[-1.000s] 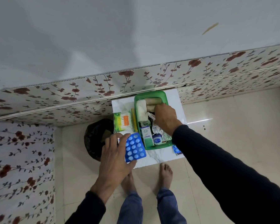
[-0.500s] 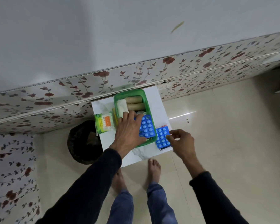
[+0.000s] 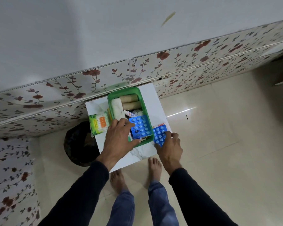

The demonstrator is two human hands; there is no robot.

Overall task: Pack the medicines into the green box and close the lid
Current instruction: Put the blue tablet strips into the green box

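1. Sitting at the centre of my small white table [image 3: 155, 103], toward its twelve o'clock edge: the green box [image 3: 144, 110], lid off, no lid in sight.
2. Contents, far end: two tan rolls [image 3: 129, 101] lying crosswise, a white bandage roll [image 3: 116, 108] lengthwise at their nine o'clock, a small white tube [image 3: 130, 113] just below them.
3. Contents, near end: one blue blister pack [image 3: 140, 127], tilted, lying on top of the other items.
4. My left hand [image 3: 119, 141]: over the box's six o'clock corner, fingers spread, index finger and thumb on either edge of that pack. Grip loose; whether pinching or only resting, I cannot tell.
5. Second blue blister pack [image 3: 159, 134]: on the table just outside the box wall, three o'clock side, tilted.
6. My right hand [image 3: 170, 147]: fingertips curled onto the near edge of this second pack, thumb beneath or beside it; pinching it at the corner.
7. Green cotton-swab packet [image 3: 99, 124]: on the table at the box's nine o'clock, touching or nearly so.
8. Black bin [image 3: 78, 144]: on the floor at the table's eight o'clock.
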